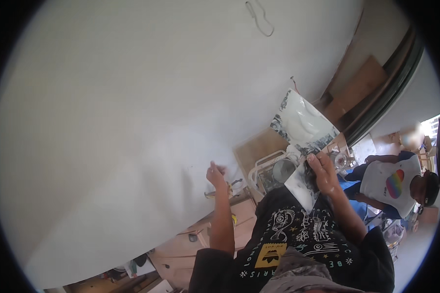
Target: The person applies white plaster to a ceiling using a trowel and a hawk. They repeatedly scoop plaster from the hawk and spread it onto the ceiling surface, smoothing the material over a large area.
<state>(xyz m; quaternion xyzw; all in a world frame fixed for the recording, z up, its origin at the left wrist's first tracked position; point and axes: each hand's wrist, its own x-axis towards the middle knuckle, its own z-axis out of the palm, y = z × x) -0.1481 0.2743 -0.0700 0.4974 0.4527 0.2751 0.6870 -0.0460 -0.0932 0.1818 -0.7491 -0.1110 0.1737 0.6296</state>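
Right hand (323, 172): fingers closed around the lower part of a glossy, crumpled sheet (304, 124), which stands upright in front of the chest.
Left hand (215, 174): raised near the white wall (132, 122); fingers seem curled, perhaps pinching something small, too blurred to tell.
Between the hands: white wire rack (268, 168).
Far right: person in white shirt (393, 183).

Black shirt (298, 234) with white line drawings and a yellow patch; grey-and-white marbled sheet (303, 122); nearby person's white shirt (393, 183) with rainbow heart
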